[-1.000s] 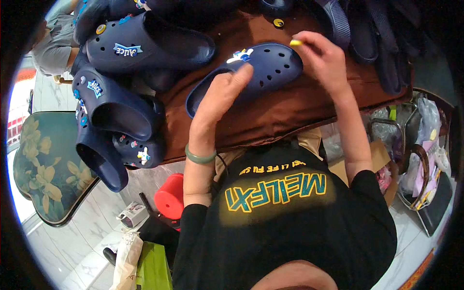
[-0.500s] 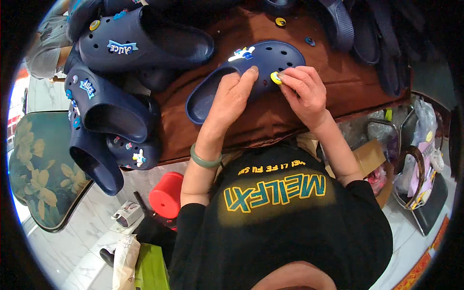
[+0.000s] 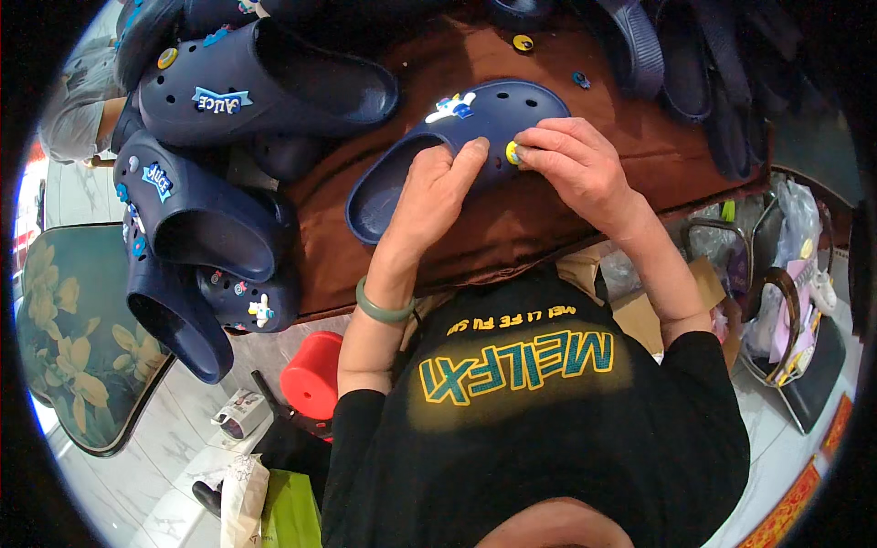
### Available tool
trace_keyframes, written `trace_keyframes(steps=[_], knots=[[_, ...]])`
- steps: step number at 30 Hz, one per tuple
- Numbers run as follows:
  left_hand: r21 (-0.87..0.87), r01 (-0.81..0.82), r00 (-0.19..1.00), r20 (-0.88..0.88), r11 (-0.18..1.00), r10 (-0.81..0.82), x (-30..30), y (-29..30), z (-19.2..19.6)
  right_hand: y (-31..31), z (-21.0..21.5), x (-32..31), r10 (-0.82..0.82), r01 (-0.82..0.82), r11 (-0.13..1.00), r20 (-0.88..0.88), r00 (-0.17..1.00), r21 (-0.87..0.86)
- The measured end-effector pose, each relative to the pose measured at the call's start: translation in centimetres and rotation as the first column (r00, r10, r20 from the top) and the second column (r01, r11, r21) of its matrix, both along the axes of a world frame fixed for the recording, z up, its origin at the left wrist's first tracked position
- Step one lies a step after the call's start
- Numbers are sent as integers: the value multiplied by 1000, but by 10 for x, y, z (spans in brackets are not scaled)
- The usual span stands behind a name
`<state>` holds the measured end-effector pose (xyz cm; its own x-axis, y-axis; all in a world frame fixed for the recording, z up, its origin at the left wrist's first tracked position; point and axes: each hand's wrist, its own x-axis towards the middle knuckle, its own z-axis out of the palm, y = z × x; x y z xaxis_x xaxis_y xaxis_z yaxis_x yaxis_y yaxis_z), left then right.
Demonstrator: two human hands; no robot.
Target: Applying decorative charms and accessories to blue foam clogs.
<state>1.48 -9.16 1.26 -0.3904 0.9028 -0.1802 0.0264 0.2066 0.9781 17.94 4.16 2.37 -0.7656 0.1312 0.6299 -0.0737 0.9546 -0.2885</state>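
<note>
Two bare hands work on one navy clog [image 3: 475,137] lying in the upper middle of the frame on a brown-covered tabletop [image 3: 639,173]. Right hand [image 3: 575,164], grip pinched together on a small yellow round charm [image 3: 513,152], fingertips pressing it against the clog's upper near a hole. Left hand [image 3: 434,192] lies flat over the clog's side and opening, fingers spread and touching it, not closed around anything; green bangle [image 3: 384,309] on that wrist. Clog points toward upper right, heel opening toward middle left, and already carries a white and blue charm [image 3: 449,107] on its top. Just above the clog, loose on the cloth: another yellow charm [image 3: 523,42] and a small blue charm [image 3: 581,79]. Upper left of the frame: a pile of navy clogs [image 3: 210,164] with coloured charms, some hanging over the tabletop edge. Upper right: more dark sandals [image 3: 694,73], stacked. Lower left: red cup-like thing [image 3: 313,374] on the pale tiled floor [image 3: 174,457], floral-patterned cushion [image 3: 73,347] at the left edge. Right edge: bags and plastic wrapping [image 3: 786,274]. Person's black shirt fills the bottom centre.
</note>
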Motion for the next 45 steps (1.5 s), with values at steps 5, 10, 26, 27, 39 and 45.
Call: trace_keyframes(steps=[5, 10, 26, 27, 39, 45], knots=[[19, 4, 1000, -31, 1000, -4, 4, 2, 15, -7, -3, 1, -54, 52, 998, -48, 997, -47], [34, 68, 986, -155, 997, -62, 12, 2, 17, -31, -20, -5, -210, 174, 961, -158, 965, -214], [-27, 37, 995, -93, 999, -39, 11, -2, 14, 75, -54, 7, -603, 616, 785, 308, 735, 67], [-17, 31, 995, -99, 999, -33, 11, -1, 14, 73, -51, 9, -533, 578, 803, 256, 806, -147], [64, 21, 998, -59, 998, -17, 13, 0, 11, 19, -19, 11, -219, 207, 974, -149, 964, -88], [66, 19, 998, -55, 998, -15, 12, 0, 8, 5, -4, 19, -250, 243, 961, 36, 968, 136]])
